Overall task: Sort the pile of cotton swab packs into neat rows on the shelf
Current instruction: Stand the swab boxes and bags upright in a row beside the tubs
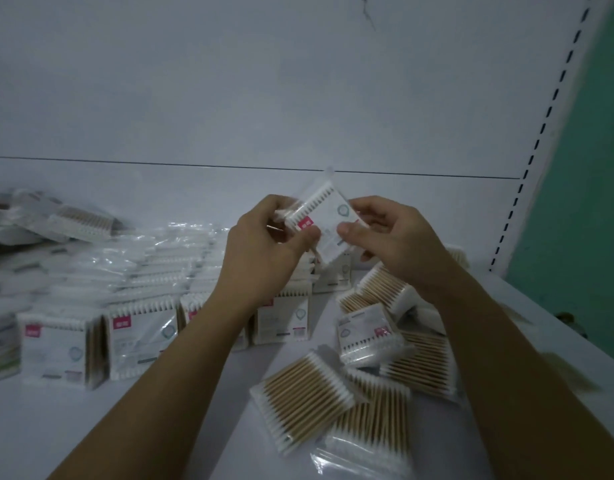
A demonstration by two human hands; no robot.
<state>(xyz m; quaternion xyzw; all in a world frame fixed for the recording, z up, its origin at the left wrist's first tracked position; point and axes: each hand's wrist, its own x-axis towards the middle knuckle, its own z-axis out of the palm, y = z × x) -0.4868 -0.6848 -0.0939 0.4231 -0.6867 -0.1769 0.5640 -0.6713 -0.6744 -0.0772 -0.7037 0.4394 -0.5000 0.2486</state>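
Bare shelf [160,427] lies below the held pack [328,223], rows [132,327] left of it, loose pile [378,393] right. The left hand [260,251] and right hand [392,237] pinch it aloft.

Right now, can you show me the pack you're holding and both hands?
held pack [328,216], head view, white label face.
left hand [260,244], head view, back of hand.
right hand [392,233], head view, back of hand.
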